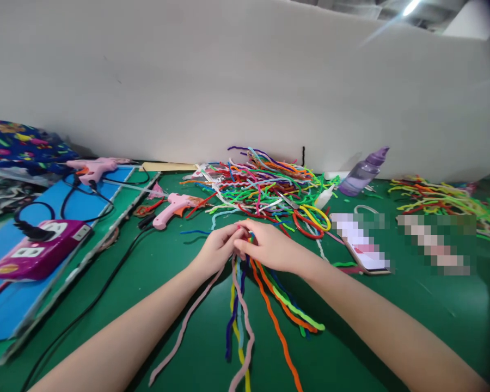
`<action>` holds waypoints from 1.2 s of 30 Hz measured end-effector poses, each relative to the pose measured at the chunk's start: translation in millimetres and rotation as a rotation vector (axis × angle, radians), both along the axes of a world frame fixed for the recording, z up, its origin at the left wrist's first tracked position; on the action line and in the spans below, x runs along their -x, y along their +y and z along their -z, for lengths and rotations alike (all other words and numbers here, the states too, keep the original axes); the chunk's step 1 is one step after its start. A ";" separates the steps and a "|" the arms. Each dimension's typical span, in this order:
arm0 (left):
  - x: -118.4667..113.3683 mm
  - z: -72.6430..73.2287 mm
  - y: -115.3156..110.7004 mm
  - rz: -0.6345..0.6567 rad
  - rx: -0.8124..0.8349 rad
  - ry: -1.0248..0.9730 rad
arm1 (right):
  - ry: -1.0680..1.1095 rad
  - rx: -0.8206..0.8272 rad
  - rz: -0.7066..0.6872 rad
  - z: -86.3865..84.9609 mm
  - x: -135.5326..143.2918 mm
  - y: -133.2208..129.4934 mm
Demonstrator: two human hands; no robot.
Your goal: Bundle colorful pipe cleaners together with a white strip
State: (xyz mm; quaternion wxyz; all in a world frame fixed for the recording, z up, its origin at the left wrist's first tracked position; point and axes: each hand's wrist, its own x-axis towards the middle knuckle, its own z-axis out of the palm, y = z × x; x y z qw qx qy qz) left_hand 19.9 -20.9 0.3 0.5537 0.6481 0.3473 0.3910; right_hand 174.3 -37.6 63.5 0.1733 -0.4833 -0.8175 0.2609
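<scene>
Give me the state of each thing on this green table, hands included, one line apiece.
Left hand: fingers closed on fuzzy stems
Right hand: fingers closed, meeting the left
Held fuzzy stems: gathered on top, lower ends fanned out
Stem pile: loose, tangled
Near glue gun: lying on its side
Power strip: black plug inserted
Phone: screen lit
Bottle: lid on
</scene>
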 end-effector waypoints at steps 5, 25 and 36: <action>0.1 0.4 -2.0 -0.102 -0.074 0.053 | -0.031 0.052 0.081 6.2 -9.9 -4.7; 0.1 5.6 -4.1 -0.012 -0.773 0.740 | -0.115 -0.322 0.213 65.5 -48.7 10.1; -1.8 5.3 -5.5 0.003 -0.844 0.843 | -0.212 -0.476 0.049 63.2 -52.2 7.8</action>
